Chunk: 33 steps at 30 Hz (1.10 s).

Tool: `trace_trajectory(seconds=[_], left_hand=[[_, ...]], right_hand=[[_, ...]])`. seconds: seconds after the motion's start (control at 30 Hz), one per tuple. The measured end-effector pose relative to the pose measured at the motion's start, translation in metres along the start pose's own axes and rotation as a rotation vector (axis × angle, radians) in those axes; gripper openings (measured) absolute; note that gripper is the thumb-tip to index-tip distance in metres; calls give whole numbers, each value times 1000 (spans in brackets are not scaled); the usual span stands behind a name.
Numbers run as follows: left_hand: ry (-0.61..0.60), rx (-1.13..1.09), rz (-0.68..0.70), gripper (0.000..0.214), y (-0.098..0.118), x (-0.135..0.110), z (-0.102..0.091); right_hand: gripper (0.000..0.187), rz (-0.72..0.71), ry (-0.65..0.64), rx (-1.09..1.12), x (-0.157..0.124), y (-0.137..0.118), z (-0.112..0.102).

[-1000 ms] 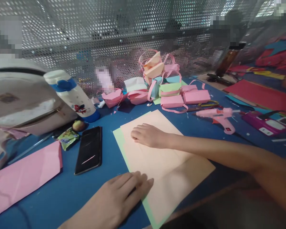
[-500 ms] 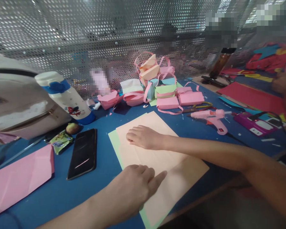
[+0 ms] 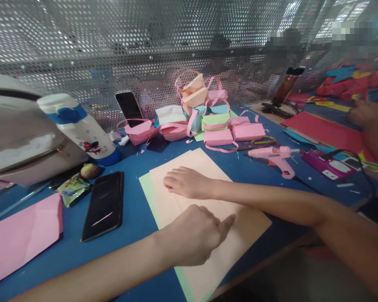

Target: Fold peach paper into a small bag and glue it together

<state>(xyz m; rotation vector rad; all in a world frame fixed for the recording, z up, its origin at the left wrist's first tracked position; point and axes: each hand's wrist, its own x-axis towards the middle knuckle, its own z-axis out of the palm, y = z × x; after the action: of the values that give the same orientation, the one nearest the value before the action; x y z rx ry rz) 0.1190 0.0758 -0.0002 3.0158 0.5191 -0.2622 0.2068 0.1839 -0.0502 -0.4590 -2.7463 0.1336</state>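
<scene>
A sheet of peach paper (image 3: 201, 268) lies over a light green sheet (image 3: 148, 187) on the blue table, faint creases running across it. My right hand (image 3: 189, 182) reaches in from the right and rests on the upper part of the peach sheet, fingers curled down against it. Lower down, my left hand (image 3: 197, 235) is closed in a fist over the same sheet, its thumb sticking out to the right. The curled fingertips of that fist are hidden underneath, and nothing shows in either hand.
Left: a black phone (image 3: 103, 205), green snack packet (image 3: 74, 189), pink paper (image 3: 25, 235), bottle (image 3: 82, 130) and bag (image 3: 25, 138). Behind: small paper bags (image 3: 219, 137) and a propped phone (image 3: 129, 107). Right: a pink glue gun (image 3: 272, 157), purple power strip (image 3: 329, 163) and another person's hand (image 3: 365, 117).
My left hand has slid up and to the right over the peach sheet. My right hand stays in place on the paper. The view has shifted slightly.
</scene>
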Motion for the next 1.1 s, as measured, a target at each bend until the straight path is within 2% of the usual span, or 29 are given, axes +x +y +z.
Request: trace_trajectory(seconds=[0.2,0.37,0.53,0.63,0.7,0.83,0.97,1.03,1.1], left_hand=[[50,-57,33,70,-3,24,0],[168,-131,39,46,-7,42,0],[124,-116,15,23,-5,54,-5],[104,-96,-11,24,-1,57,-8],[124,-90,-31,34,1,57,-5],[177,-164,-31,65,3,42,7],[349,-172,-83,43,8,8,19],[362,-184,-124,38,10,-13,24],[348,-239,-96,47,12,-32,27]], right_hand=[[13,-9,-13,-32,1,1,0],[12,10,-52,-30,2,0,-2],[14,16,-47,6,2,-1,-3],[14,14,-52,27,2,-2,-4],[13,18,-57,37,2,-3,-5],[12,29,-63,45,2,-6,-7],[12,33,-49,42,3,-7,-6],[12,38,-42,44,3,-7,-5],[12,40,-40,49,3,-8,-5]])
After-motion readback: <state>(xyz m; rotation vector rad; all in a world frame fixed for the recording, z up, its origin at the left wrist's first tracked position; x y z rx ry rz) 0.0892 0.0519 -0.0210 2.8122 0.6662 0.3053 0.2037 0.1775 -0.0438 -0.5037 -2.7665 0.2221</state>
